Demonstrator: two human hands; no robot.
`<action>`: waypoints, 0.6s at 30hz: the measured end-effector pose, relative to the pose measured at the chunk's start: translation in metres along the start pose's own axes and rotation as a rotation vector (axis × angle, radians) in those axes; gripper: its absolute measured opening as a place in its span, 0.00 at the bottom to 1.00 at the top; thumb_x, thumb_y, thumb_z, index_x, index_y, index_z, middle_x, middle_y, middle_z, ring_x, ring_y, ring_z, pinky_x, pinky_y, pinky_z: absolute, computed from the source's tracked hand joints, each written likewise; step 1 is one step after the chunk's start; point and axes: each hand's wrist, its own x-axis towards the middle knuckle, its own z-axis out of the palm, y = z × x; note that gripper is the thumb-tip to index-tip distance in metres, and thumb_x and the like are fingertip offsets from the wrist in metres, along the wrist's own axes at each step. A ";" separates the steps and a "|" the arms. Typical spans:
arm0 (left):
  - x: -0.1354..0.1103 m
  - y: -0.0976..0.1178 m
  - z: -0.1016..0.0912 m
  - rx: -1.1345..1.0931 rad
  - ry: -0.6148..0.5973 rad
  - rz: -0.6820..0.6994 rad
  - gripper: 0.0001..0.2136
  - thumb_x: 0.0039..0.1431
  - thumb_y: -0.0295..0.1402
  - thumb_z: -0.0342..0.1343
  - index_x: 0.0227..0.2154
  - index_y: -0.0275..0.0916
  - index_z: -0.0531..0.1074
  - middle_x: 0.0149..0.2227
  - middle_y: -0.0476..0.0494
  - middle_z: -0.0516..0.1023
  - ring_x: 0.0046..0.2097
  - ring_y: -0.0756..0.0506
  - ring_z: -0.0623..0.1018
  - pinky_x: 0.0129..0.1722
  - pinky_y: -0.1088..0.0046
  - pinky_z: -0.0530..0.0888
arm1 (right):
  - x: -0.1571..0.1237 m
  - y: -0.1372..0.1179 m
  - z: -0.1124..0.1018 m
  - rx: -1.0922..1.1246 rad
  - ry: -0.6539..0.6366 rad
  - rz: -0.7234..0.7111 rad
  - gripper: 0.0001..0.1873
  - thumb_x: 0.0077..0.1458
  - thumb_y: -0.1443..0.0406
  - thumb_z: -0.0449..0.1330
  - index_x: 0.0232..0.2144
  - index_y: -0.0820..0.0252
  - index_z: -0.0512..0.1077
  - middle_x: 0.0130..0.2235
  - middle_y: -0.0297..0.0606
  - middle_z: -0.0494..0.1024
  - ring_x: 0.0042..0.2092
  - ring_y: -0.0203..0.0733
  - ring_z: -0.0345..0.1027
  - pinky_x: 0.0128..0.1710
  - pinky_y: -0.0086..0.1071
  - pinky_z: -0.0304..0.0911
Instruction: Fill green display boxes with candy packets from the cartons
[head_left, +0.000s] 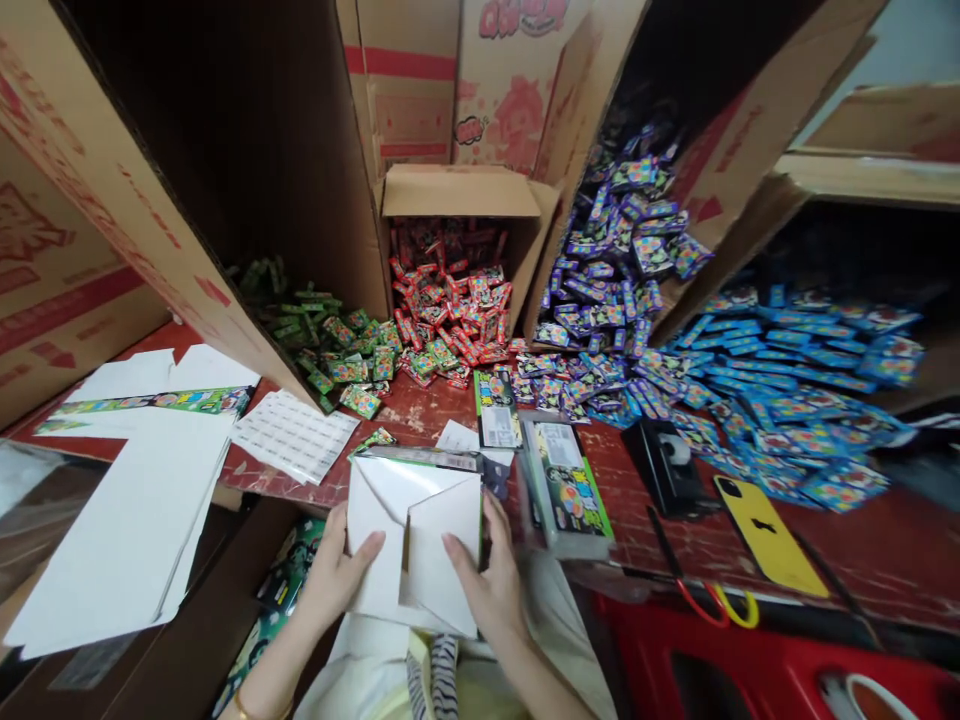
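Observation:
Both my hands grip a white cardboard box [414,540] with its bottom flaps folded in, held over my lap at the table's near edge. My left hand [335,572] wraps the box's left side, thumb pressed on a flap. My right hand [487,585] holds the right side, thumb on the other flap. Just beyond the box lie a printed green display box [566,490] and a smaller printed pack [496,412].
Open cartons spill small packets onto the red table [885,555]: green [330,350], red [450,310], purple [607,290], blue [787,390]. A stack of flat white box blanks [127,530] and a label sheet [294,435] lie left. A tape dispenser [664,462], yellow phone [769,535] and scissors [701,595] lie right.

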 end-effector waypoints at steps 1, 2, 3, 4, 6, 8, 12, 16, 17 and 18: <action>-0.004 0.009 -0.001 -0.046 -0.041 -0.030 0.30 0.45 0.52 0.59 0.46 0.37 0.66 0.46 0.35 0.72 0.51 0.33 0.72 0.51 0.54 0.69 | -0.001 -0.004 -0.004 0.057 -0.015 0.029 0.34 0.51 0.60 0.63 0.59 0.57 0.59 0.62 0.48 0.60 0.63 0.53 0.54 0.61 0.49 0.54; -0.008 0.017 -0.002 -0.077 -0.054 -0.059 0.31 0.42 0.52 0.61 0.46 0.38 0.64 0.45 0.36 0.73 0.49 0.34 0.73 0.49 0.56 0.71 | 0.000 -0.008 -0.010 0.118 -0.036 0.066 0.36 0.51 0.60 0.64 0.59 0.56 0.58 0.63 0.47 0.60 0.62 0.52 0.56 0.61 0.48 0.55; -0.013 0.026 -0.003 -0.092 -0.031 -0.098 0.33 0.39 0.52 0.63 0.46 0.38 0.63 0.44 0.38 0.73 0.47 0.34 0.75 0.46 0.57 0.73 | 0.002 -0.013 -0.015 0.173 -0.061 0.105 0.37 0.50 0.60 0.65 0.60 0.55 0.56 0.62 0.46 0.61 0.61 0.51 0.58 0.59 0.46 0.57; -0.017 0.033 -0.004 -0.089 0.002 -0.144 0.34 0.37 0.51 0.65 0.46 0.38 0.61 0.43 0.39 0.74 0.45 0.35 0.76 0.44 0.58 0.74 | 0.004 -0.018 -0.020 0.215 -0.091 0.142 0.38 0.50 0.60 0.65 0.61 0.53 0.56 0.62 0.46 0.62 0.60 0.51 0.59 0.58 0.45 0.59; -0.020 0.042 -0.006 -0.043 0.057 -0.240 0.37 0.36 0.49 0.67 0.47 0.38 0.59 0.43 0.37 0.74 0.43 0.36 0.77 0.42 0.58 0.75 | 0.010 -0.027 -0.027 0.255 -0.151 0.201 0.38 0.49 0.60 0.66 0.60 0.52 0.56 0.62 0.44 0.63 0.60 0.50 0.61 0.58 0.44 0.60; -0.018 0.043 -0.008 0.019 0.072 -0.296 0.37 0.37 0.48 0.68 0.48 0.38 0.58 0.45 0.34 0.75 0.45 0.35 0.78 0.42 0.57 0.76 | 0.014 -0.030 -0.027 0.262 -0.184 0.240 0.37 0.49 0.60 0.66 0.59 0.53 0.59 0.62 0.44 0.63 0.60 0.50 0.60 0.59 0.45 0.59; -0.009 0.032 -0.010 0.186 0.100 -0.297 0.35 0.41 0.48 0.66 0.49 0.36 0.59 0.45 0.29 0.76 0.46 0.33 0.78 0.44 0.54 0.75 | 0.014 -0.027 -0.017 0.310 -0.191 0.314 0.37 0.48 0.58 0.66 0.59 0.56 0.60 0.58 0.47 0.68 0.58 0.52 0.63 0.55 0.47 0.63; -0.011 0.042 -0.005 0.159 0.086 -0.278 0.32 0.43 0.48 0.64 0.47 0.35 0.62 0.45 0.28 0.77 0.45 0.34 0.78 0.44 0.56 0.74 | 0.006 -0.029 -0.009 0.326 -0.179 0.303 0.37 0.51 0.56 0.64 0.60 0.56 0.58 0.60 0.46 0.65 0.60 0.50 0.60 0.59 0.46 0.58; -0.013 0.049 -0.004 0.119 0.076 -0.295 0.31 0.44 0.49 0.64 0.46 0.35 0.62 0.45 0.28 0.77 0.45 0.34 0.78 0.44 0.57 0.74 | 0.004 -0.031 -0.008 0.318 -0.190 0.292 0.37 0.53 0.56 0.62 0.61 0.55 0.56 0.62 0.45 0.63 0.61 0.49 0.59 0.60 0.45 0.56; -0.016 0.058 -0.005 0.069 0.072 -0.324 0.31 0.44 0.49 0.64 0.46 0.34 0.63 0.45 0.28 0.77 0.45 0.34 0.79 0.44 0.57 0.75 | 0.002 -0.034 -0.009 0.312 -0.208 0.282 0.36 0.54 0.55 0.61 0.62 0.54 0.54 0.63 0.43 0.61 0.62 0.48 0.57 0.61 0.44 0.55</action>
